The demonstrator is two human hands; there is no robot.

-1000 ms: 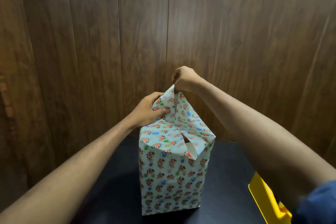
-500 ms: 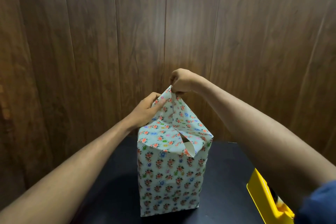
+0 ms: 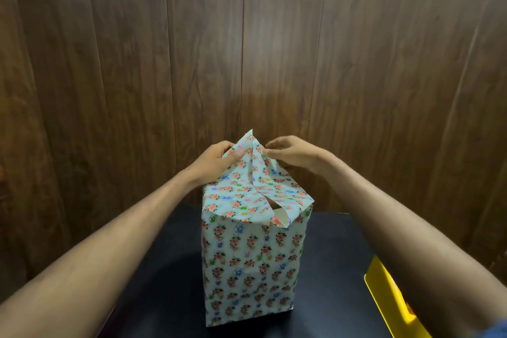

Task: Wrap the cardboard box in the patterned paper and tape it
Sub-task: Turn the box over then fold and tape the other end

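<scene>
Your left hand [image 3: 216, 162] and right hand [image 3: 290, 155] both pinch the far flap of patterned paper [image 3: 251, 156] atop the box [image 3: 249, 261], upright on the dark table [image 3: 164, 282]. Pull hard and it'll probably tear, or the near flap [image 3: 279, 218] pops open. Wood-panel wall [image 3: 247, 35] behind, 1 yellow thing [image 3: 389, 302] at right.

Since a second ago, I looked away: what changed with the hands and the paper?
The right hand came down from the flap's tip and now pinches its right edge. The left hand still pinches the left edge. The paper, the table and the yellow object stayed put.
</scene>
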